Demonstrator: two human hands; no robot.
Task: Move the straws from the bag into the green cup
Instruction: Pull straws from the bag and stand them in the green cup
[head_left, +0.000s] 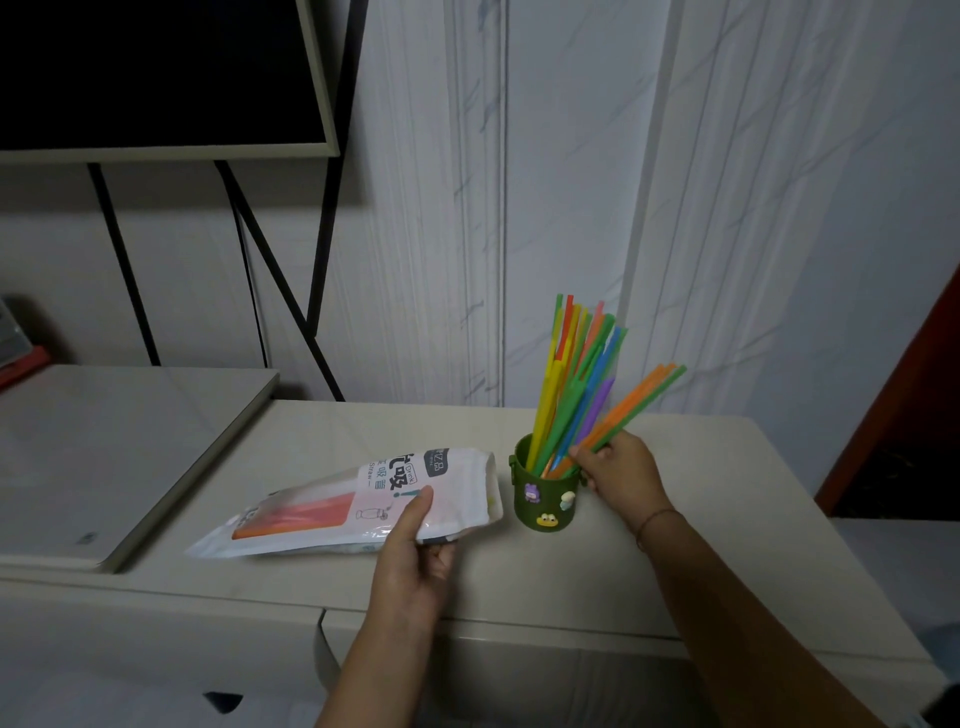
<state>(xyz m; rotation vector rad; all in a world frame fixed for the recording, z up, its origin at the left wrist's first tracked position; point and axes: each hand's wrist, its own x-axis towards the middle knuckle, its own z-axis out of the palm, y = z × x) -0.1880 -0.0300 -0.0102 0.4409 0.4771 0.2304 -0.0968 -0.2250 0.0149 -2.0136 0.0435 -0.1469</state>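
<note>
White printed bag (363, 509) lies left, in my left grip (410, 561), orange straws (311, 514) showing inside. Green cup (543, 499) stands upright just right, coloured straws (571, 395) fanned within.

My left grip (415, 545): thumb on top, fingers curled beneath, pinching the bag (332, 514) edge.
My right grip (618, 473): fingers curled round a few straws (639, 400).
My forearms: both reach forward.

Coloured straws (581, 396) in cup (540, 500) beside bag (460, 491)
</note>
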